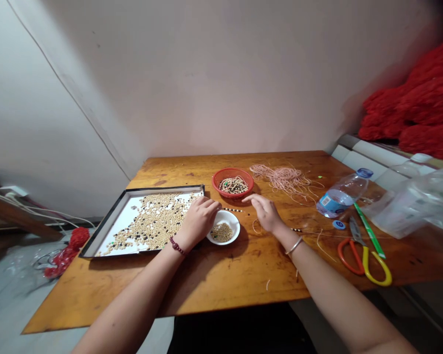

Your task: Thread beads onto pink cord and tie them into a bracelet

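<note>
Brown wooden desk, scuffed and stained, against a plain pale wall. Clock from the one white bowl. Bundled red material, piled at 2 o'clock beyond the desk; more red material at 9 off the edge, beside white cables.

Counts: one black-edged tray at 9, holding loose beads, tan with dark ones – too many to count. The bowl held a smaller heap. One red basket at 12, strung beads inside, number unclear. One tangle of pink cord at 2. One blue-labelled bottle between 2 and 3. At 3: one blue disc, one pair of scissors with one orange and one yellow handle, one green strip. One clear plastic bag past those.

Two hands. Left hand at 10, fingers bent together by the bowl rim, near the end of one short bead strand at 1 – couldn't tell if it pinched anything. Right hand at 2, fingers loosely curved above the desk; grip on thread couldn't be told.
</note>
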A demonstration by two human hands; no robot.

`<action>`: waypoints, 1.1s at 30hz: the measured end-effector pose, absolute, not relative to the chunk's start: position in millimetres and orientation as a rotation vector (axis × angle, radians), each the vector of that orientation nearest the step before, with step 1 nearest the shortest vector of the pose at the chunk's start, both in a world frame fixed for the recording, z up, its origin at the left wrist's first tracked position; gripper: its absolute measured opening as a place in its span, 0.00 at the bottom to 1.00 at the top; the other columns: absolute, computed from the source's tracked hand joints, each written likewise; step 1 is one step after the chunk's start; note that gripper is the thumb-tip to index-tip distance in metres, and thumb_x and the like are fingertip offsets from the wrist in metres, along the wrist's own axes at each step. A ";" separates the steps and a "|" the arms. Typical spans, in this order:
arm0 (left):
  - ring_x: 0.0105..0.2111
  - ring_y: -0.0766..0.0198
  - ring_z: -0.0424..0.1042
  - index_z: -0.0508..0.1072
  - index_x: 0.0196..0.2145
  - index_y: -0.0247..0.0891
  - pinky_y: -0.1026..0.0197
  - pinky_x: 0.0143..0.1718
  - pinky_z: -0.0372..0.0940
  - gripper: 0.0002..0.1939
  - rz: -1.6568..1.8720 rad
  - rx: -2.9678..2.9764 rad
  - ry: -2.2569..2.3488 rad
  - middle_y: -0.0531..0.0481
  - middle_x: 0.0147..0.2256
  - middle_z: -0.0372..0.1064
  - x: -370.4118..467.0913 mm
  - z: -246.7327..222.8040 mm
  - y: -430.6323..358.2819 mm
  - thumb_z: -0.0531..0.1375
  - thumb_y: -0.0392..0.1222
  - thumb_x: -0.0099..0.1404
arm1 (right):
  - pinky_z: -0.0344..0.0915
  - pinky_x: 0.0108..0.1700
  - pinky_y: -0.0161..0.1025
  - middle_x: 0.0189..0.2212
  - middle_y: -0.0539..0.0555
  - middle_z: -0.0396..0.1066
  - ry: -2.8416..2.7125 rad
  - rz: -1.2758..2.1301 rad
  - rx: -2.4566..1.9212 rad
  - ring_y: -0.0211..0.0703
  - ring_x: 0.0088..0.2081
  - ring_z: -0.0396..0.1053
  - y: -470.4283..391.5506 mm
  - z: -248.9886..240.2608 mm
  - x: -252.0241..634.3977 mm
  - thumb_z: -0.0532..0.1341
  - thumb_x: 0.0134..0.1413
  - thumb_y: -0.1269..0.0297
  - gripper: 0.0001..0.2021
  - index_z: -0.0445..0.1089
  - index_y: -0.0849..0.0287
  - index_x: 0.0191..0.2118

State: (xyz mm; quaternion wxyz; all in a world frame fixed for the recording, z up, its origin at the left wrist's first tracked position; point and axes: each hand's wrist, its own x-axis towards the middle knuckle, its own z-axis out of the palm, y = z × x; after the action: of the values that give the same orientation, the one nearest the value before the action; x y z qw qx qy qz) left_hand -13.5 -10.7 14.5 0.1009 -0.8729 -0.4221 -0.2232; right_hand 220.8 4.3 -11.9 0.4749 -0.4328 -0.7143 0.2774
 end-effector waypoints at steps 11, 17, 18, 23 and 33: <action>0.38 0.58 0.61 0.70 0.36 0.38 0.56 0.42 0.59 0.08 -0.618 -2.581 -1.210 0.47 0.32 0.69 -11.7 16.0 -12.9 0.52 0.34 0.67 | 0.55 0.29 0.34 0.22 0.47 0.57 -1.748 1.086 -0.978 0.37 0.25 0.56 -3.0 -18.1 205.6 0.46 0.63 0.56 0.16 0.63 0.56 0.31; 0.38 0.57 0.61 0.70 0.35 0.39 0.56 0.41 0.59 0.07 -0.615 -2.546 -1.236 0.48 0.32 0.69 -12.4 12.9 -11.5 0.52 0.34 0.67 | 0.56 0.37 0.36 0.28 0.50 0.66 -1.941 0.801 -1.071 0.39 0.32 0.62 -3.8 -13.9 210.8 0.44 0.64 0.58 0.16 0.63 0.58 0.32; 0.38 0.57 0.61 0.70 0.35 0.39 0.55 0.41 0.59 0.07 -0.616 -2.544 -1.239 0.48 0.32 0.69 -12.4 12.6 -11.3 0.52 0.34 0.67 | 0.56 0.35 0.35 0.27 0.49 0.65 -1.949 0.781 -1.102 0.39 0.30 0.61 -4.5 -12.9 211.4 0.46 0.63 0.58 0.13 0.63 0.57 0.34; 0.37 0.58 0.61 0.69 0.36 0.39 0.56 0.40 0.59 0.06 -0.622 -2.547 -1.259 0.48 0.32 0.69 -12.4 12.9 -11.1 0.52 0.35 0.67 | 0.51 0.27 0.33 0.18 0.42 0.55 -1.995 0.693 -1.236 0.36 0.21 0.54 -5.4 -13.0 214.6 0.54 0.55 0.64 0.05 0.59 0.55 0.39; 0.37 0.58 0.62 0.69 0.35 0.38 0.56 0.40 0.59 0.07 -0.644 -2.544 -1.254 0.48 0.32 0.70 -12.1 12.5 -10.6 0.52 0.35 0.68 | 0.51 0.28 0.33 0.21 0.46 0.61 -2.068 0.528 -1.245 0.36 0.22 0.57 -7.5 -6.4 216.3 0.52 0.55 0.66 0.02 0.60 0.57 0.35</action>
State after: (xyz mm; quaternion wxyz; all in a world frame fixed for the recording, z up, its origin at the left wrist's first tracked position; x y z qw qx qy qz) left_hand -12.1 -10.6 12.5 0.1162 -0.8687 -0.4284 -0.2198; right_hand 216.3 -7.5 -6.4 0.3288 -0.4759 -0.7904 0.2019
